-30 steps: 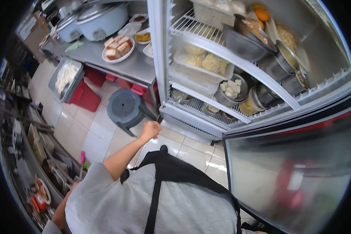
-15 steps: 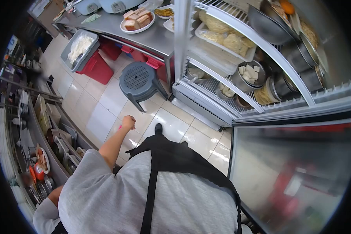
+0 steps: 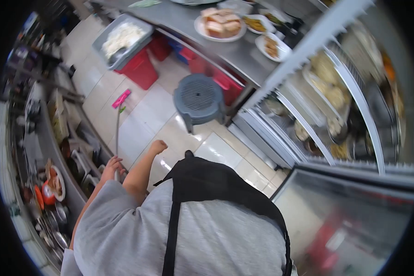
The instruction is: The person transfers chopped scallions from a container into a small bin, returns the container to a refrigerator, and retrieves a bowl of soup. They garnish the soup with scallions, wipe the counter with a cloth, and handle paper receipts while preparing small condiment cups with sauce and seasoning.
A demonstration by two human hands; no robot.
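Observation:
My left hand (image 3: pixel 158 146) is closed in a fist with nothing in it, held out over the pale tiled floor (image 3: pixel 138 124). My grey shirt and black apron (image 3: pixel 216 184) fill the lower part of the view. My right hand is out of sight. Further left a second bare arm reaches from a grey sleeve, apparently another person's. That other hand (image 3: pixel 111 164) rests at the lower end of a thin pole with a pink head (image 3: pixel 122 98). An open glass-door fridge (image 3: pixel 326 96) with bowls and trays of food stands at the right.
A grey plastic stool (image 3: pixel 198 99) stands in front of the steel counter (image 3: pixel 234 53), which carries plates of food (image 3: pixel 221 25). A grey tray (image 3: pixel 122 39) sits on a red crate (image 3: pixel 140 69). Shelves of pots and dishes (image 3: pixel 55 179) line the left. The fridge door glass (image 3: pixel 349 221) is at lower right.
The view has swung left, so the fridge slid to the right edge. My left arm has drawn back from the fridge and bent close to my body. The other hand and pole came into view.

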